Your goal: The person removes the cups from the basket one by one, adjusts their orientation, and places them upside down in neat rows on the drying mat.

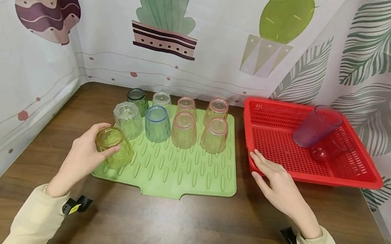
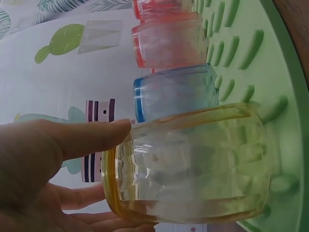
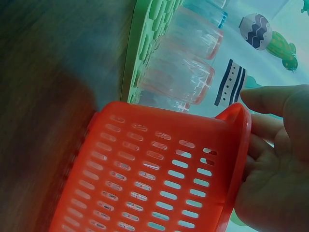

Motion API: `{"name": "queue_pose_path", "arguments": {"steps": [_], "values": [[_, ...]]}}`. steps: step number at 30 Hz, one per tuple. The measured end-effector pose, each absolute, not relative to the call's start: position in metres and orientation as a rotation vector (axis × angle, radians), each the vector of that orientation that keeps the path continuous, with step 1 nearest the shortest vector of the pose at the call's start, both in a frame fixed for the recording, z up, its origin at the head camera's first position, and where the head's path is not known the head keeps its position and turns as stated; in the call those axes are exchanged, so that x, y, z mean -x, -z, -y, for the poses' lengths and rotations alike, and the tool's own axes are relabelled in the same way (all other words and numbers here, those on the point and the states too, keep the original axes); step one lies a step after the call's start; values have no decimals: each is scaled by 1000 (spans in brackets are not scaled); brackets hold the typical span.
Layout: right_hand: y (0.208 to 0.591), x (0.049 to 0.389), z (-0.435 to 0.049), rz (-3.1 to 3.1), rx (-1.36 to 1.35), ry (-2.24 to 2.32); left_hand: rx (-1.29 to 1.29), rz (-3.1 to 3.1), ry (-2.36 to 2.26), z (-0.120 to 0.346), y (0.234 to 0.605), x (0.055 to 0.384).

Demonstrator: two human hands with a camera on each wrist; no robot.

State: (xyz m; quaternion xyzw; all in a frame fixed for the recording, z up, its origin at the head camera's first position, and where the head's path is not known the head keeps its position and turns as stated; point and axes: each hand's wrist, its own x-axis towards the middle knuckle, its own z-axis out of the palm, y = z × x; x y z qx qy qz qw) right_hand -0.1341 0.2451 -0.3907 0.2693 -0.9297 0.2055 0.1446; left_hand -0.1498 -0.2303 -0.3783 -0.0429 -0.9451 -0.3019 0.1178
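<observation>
My left hand holds a yellow cup between thumb and fingers near its amber-ringed upper end. It stands narrower end up at the green drying mat's left front corner; in the left wrist view its lower edge is at the mat's ridges. Behind it stand a clear faceted cup and a blue cup. My right hand touches the near left corner of the red basket, fingers extended over the rim. In the right wrist view, the thumb lies beside the rim, other fingers partly hidden.
Pink cups stand upside down on the mat's right half. A dark green cup and a colourless cup are at the back. Inside the basket, a purple tumbler leans beside a clear cup. A patterned cloth hangs behind the table.
</observation>
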Motion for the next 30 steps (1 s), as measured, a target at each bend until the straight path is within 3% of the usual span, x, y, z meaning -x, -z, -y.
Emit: {"name": "queue_pose_path", "arguments": {"steps": [9, 18, 24, 30], "values": [[390, 136, -246, 2728, -775, -587, 307, 2634, 810, 207, 375, 135], [382, 139, -252, 2706, -752, -645, 968, 2880, 662, 173, 389, 105], [365, 153, -280, 2583, -520, -604, 1206, 3057, 537, 168, 408, 91], [349, 168, -325, 2647, -172, -524, 1163, 3229, 512, 168, 417, 83]]}}
